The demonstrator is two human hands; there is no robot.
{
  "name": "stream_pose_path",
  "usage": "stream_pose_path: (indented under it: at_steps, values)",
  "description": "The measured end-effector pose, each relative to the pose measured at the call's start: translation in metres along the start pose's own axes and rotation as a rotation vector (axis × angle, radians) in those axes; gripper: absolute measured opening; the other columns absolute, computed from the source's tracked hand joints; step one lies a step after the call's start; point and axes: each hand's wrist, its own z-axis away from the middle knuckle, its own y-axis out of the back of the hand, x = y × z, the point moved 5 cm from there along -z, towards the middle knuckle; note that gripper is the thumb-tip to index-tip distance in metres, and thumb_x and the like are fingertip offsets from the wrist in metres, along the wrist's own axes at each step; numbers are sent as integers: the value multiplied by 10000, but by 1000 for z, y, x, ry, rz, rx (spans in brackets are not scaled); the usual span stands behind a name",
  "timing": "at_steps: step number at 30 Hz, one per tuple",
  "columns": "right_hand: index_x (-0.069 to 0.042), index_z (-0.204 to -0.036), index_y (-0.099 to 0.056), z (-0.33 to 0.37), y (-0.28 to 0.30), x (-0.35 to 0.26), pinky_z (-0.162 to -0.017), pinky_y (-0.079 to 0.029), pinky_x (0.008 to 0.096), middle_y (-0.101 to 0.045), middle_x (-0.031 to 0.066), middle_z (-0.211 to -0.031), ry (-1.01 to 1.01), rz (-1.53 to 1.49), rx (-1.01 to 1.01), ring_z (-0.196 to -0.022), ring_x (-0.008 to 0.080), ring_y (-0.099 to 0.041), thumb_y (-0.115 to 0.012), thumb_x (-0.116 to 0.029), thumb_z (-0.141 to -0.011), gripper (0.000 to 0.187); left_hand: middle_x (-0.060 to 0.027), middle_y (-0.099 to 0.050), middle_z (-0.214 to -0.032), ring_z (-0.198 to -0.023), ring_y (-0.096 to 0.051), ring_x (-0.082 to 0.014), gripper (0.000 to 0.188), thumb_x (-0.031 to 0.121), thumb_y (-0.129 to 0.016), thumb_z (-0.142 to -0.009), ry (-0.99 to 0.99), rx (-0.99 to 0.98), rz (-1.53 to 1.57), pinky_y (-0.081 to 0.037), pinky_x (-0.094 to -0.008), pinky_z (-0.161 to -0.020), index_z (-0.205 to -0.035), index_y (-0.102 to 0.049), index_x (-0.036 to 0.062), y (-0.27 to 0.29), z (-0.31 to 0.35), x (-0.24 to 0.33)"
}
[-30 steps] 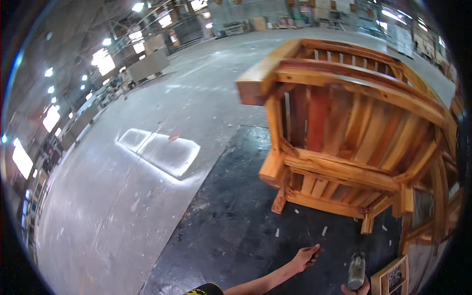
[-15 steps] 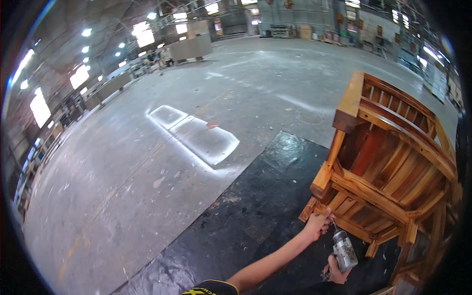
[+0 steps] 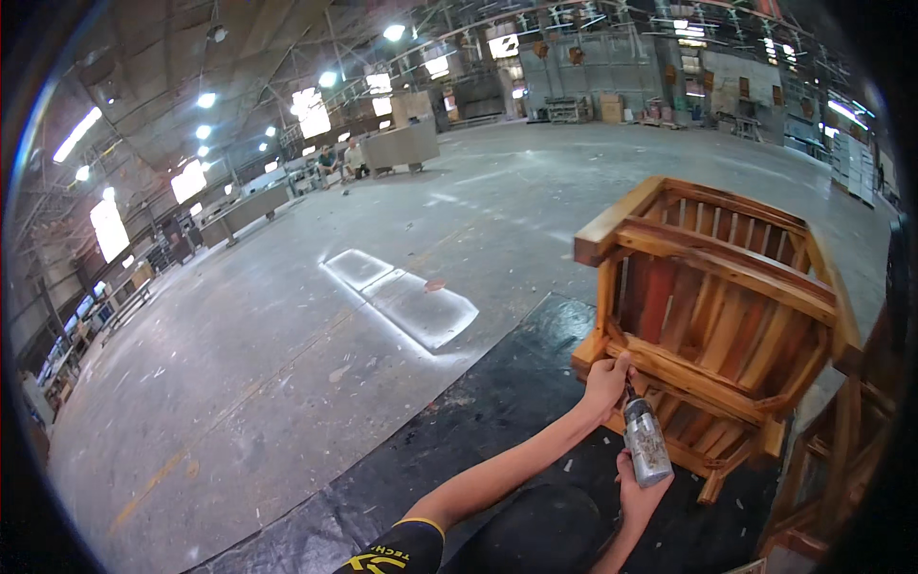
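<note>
Slatted wooden chair (image 3: 715,335) was positioned on a black mat (image 3: 478,411), right of centre, with its slatted panels and lower rails exposed to view. Its exact orientation could not be determined. A silver power driver (image 3: 646,445), visibly worn, was gripped in the right hand (image 3: 639,483), with its nose directed at the chair's lower rails. The driver's handle was largely concealed by the hand and the tool body.

The left hand (image 3: 606,385) was placed at the driver's nose, near the lower left corner of the chair, part of which was covered. Its fingers were curled narrowly; whether a fastener was pinched between them could not be told. The bit was mostly hidden, and its contact with the wood could not be confirmed.

At the right edge, another wooden frame (image 3: 832,469) was cut off by the dark lens rim. The dark sleeve (image 3: 397,550) was cropped by the lower edge. On the concrete floor (image 3: 239,364), 2 white-edged marks were shown. Far back, 2 persons (image 3: 352,159) were rendered too small for detail.
</note>
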Motion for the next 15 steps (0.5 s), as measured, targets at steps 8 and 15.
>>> stream_pose_path:
  at_steps: [8,15]
  values:
    - [-10,-981,-696,-3,74,-35,-529,-483,241,-674,37,-817,327,57,134,-629,90,-591,-710,41,-724,262,-22,-569,-784,-718,-520,-141,346,417,-540,-947,51,-202,-141,-421,-316,-607,-943,-631,83,-106,31,-16]
    - [30,-932,-685,11,125,-2,-687,-518,284,-708,79,-849,246,-110,285,-763,140,-671,-765,-52,-724,237,78,-354,-556,-445,-311,-35,346,391,-567,-959,124,-523,-1,-236,-201,-425,-844,-605,67,-177,62,-46]
